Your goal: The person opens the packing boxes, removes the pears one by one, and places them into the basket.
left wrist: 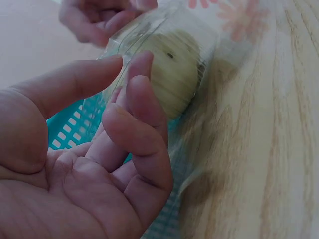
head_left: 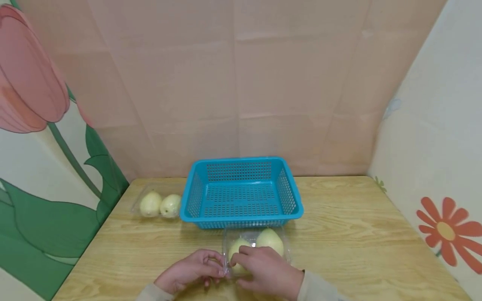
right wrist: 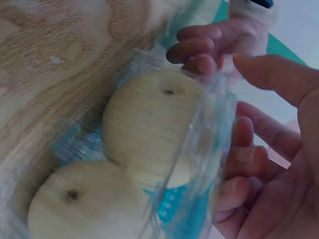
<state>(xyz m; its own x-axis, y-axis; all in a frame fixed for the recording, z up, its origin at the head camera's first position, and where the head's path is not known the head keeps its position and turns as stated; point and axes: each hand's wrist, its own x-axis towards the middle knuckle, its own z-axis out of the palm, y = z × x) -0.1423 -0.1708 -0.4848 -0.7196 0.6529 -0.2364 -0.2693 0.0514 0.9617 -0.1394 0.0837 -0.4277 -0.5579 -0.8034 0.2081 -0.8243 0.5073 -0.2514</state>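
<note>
A clear plastic box [head_left: 287, 244] with two pale yellow-green pears [head_left: 270, 241] lies in front of the blue basket [head_left: 241, 219]. At the box's left front corner, my left hand [head_left: 196, 267] pinches the plastic edge between thumb and fingertips. My right hand [head_left: 269, 269] reaches over the front of the box and partly hides one pear. In the right wrist view, the right fingers [right wrist: 242, 154] are loosely bent right beside the box's clear side, with the thumb apart from them. Both pears [right wrist: 149, 124] show through the plastic there.
A second clear plastic box [head_left: 136, 205] with two pears [head_left: 151, 204] stands to the left of the basket, close to its rim. The wooden table [head_left: 350, 234] reaches back to a pink cloth backdrop [head_left: 241, 83]. Painted walls [head_left: 421, 138] flank both sides.
</note>
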